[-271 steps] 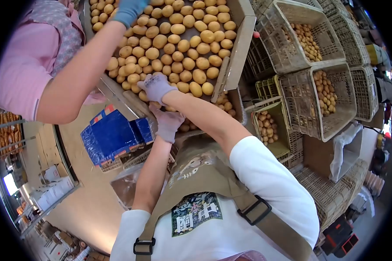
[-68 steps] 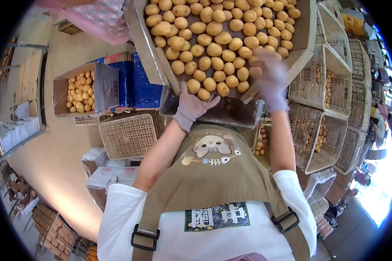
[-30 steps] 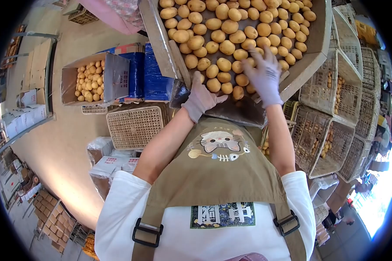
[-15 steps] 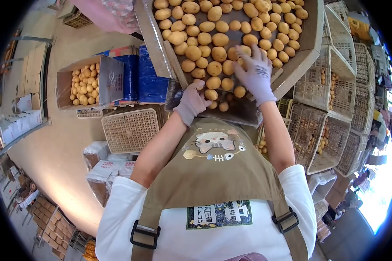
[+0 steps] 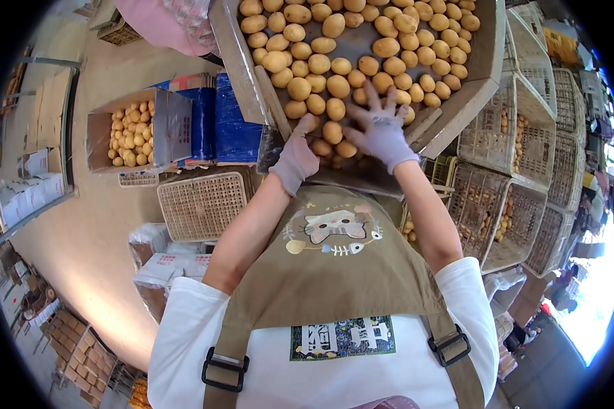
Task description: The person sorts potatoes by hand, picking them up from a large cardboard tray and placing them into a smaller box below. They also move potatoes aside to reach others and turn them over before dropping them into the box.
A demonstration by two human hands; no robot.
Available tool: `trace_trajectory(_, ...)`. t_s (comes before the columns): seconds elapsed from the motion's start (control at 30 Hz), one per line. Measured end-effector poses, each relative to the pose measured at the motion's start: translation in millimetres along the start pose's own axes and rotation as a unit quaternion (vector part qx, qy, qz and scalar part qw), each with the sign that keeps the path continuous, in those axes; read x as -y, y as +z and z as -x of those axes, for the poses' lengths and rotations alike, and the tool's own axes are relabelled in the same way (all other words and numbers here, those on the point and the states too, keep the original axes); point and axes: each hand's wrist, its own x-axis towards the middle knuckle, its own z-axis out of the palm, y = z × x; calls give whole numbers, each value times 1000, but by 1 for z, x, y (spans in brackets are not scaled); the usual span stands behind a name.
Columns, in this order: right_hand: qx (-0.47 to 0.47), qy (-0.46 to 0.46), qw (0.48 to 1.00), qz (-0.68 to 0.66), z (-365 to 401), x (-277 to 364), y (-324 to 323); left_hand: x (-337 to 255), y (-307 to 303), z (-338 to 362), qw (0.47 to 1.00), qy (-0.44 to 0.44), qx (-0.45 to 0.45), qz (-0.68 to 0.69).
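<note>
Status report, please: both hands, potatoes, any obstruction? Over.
Right hand spread at potatoes. Left hand at open end of tray. Some potatoes between hands. No obstruction visible.

The potatoes (image 5: pixel 338 86) in front of me are small, round to oval, smooth and yellow-brown, a few with darker marks. They look whole and unpeeled. Loose in the tray (image 5: pixel 457 112), they lie mostly in one layer, some touching and others apart, crowding the left and right sides around a thinner middle. At the near opening, several bunch together, and a few sit lower, in shadow.
</note>
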Motion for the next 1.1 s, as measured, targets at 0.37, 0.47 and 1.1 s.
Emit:
trace_trajectory(0.37, 26, -42, 999, -19, 11, -15, 11, -2, 9, 1, 988, -5, 97, 118)
trace_trajectory(0.47, -63, -54, 992, -91, -2, -14, 7, 3, 13, 1, 991, 9, 75, 107)
trace_trajectory(1.1, -344, 77, 933, -69, 28, -121, -89, 31, 29, 0, 973, -5, 169, 154)
